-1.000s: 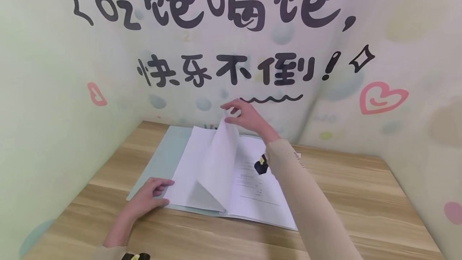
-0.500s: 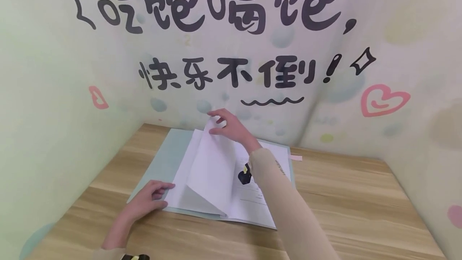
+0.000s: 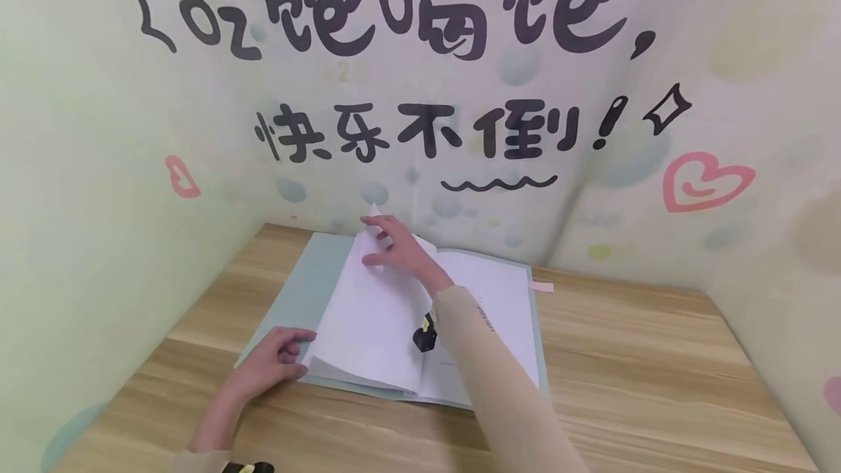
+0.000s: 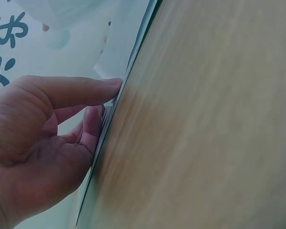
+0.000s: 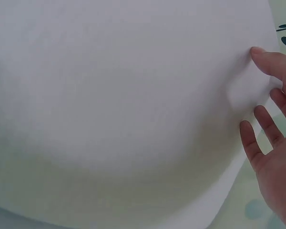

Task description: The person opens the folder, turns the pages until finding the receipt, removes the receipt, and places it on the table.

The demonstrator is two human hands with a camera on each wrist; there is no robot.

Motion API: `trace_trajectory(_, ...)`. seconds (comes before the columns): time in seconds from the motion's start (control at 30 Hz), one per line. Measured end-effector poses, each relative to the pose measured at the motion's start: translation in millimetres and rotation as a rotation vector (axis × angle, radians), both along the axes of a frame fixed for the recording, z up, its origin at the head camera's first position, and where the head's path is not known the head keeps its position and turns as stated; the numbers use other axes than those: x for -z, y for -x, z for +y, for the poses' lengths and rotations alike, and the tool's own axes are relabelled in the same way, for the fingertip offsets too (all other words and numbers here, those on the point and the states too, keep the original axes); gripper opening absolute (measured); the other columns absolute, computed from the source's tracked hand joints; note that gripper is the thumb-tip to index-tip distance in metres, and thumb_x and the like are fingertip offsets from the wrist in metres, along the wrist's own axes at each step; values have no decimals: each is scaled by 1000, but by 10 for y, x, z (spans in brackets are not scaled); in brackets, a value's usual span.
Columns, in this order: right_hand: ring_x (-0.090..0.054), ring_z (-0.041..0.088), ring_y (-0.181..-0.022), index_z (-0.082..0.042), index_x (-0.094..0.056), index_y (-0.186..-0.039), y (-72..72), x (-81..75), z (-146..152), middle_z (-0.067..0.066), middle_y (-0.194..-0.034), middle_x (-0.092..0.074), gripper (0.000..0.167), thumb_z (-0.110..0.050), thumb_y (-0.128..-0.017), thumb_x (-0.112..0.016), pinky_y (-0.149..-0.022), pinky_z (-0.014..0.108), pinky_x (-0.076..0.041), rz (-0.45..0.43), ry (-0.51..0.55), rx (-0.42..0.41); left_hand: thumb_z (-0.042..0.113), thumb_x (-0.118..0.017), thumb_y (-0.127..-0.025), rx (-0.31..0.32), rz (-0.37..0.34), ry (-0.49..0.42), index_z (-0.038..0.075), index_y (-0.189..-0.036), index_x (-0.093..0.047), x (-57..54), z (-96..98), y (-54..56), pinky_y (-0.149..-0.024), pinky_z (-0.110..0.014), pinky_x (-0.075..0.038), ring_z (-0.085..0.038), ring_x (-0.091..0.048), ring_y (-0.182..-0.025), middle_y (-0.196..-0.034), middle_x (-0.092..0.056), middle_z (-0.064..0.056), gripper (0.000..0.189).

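Right hand (image 3: 399, 248) fingers loosely spread against upper part of white page (image 3: 368, 312); left hand (image 3: 271, 360) fingers relaxed, resting at lower-left edge. Page curves over left side of open pale-blue folder (image 3: 309, 279), on wood-grain table (image 3: 631, 363) near lettered wall (image 3: 368, 86).

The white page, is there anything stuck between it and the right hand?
No, nothing visible stands between them: the right wrist view shows the right hand touching the white page directly. The left hand is out of the way, at the lower left of the blue folder in the head view.
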State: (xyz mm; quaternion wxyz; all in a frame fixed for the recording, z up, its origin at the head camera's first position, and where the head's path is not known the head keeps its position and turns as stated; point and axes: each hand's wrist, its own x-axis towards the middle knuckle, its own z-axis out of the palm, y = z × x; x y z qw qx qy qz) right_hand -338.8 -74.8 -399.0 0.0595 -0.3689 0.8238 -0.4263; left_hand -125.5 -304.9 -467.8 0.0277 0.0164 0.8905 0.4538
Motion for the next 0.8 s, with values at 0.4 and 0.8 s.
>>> trace_trajectory(0.4,-39,29,-132,-17,-34,-154,25,440,-186,8,-153,-40,90,-28,-79,-83,-111,44,-33,145,-137,1,3,-75,-71,30,34,21,-5,-127,-57,10,-44,13,-72,-20,-44,-17,-48,-89,-105,-50,-17,59)
trace_trajectory(0.8,-32,32,-138,-21,-22,-158,-92,585,-237,2,-161,-29,100,-30,-79,-82,-116,43,-32,171,-288,33,-1,-72,-71,32,1,-10,-1,-128,-59,-10,-47,5,-72,-20,-44,-18,-46,-89,-105,-48,-16,58)
